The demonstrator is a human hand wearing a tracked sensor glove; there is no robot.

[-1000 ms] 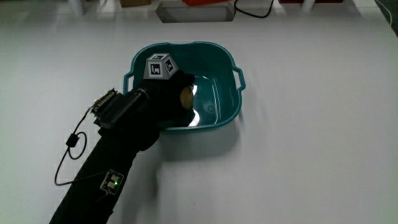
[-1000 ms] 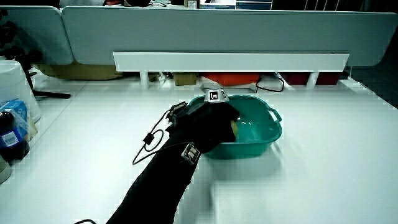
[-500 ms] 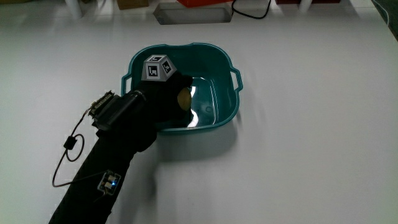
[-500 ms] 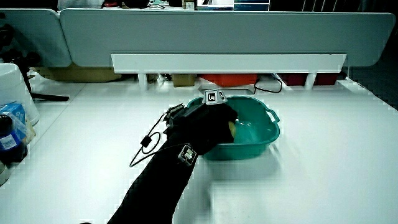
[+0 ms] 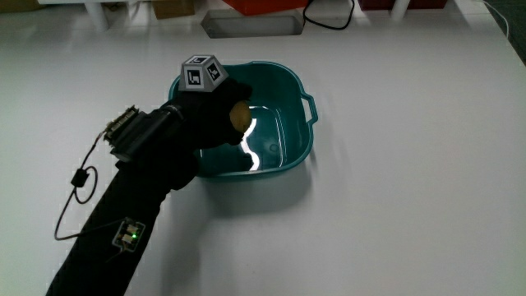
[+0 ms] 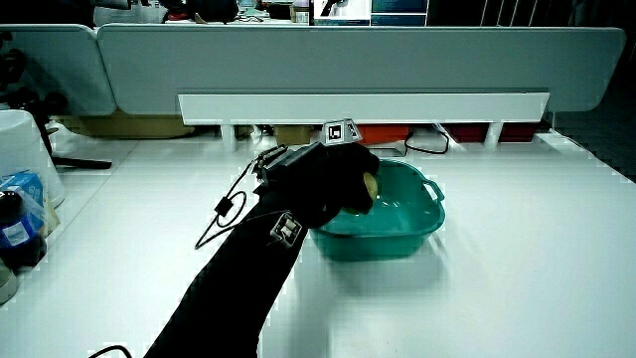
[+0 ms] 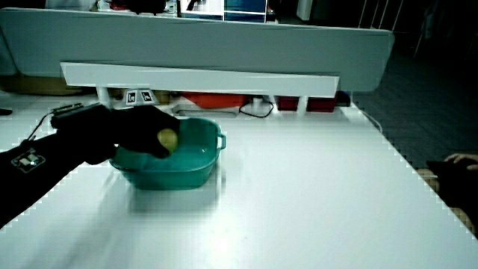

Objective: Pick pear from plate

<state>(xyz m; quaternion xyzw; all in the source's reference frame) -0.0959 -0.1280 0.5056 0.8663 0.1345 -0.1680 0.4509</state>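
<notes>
A teal basin (image 5: 288, 148) with two handles stands on the white table; it also shows in both side views (image 6: 407, 224) (image 7: 190, 168). The hand (image 5: 215, 115), in a black glove with a patterned cube (image 5: 200, 72) on its back, is over the basin near its rim. Its fingers are curled around a yellow-brown pear (image 5: 239, 117), which is held above the basin's floor. The pear (image 6: 371, 185) (image 7: 168, 139) peeks out between the fingers in both side views. Most of the pear is hidden by the glove.
A cable (image 5: 78, 177) hangs from the forearm onto the table. A low partition (image 6: 358, 104) runs along the table's edge farthest from the person. A white container (image 6: 22, 149) and a bottle (image 6: 12, 224) stand at the table's edge in a side view.
The hand has risen with the pear held in its fingers, up from inside the basin toward the rim. The basin itself has stayed in place.
</notes>
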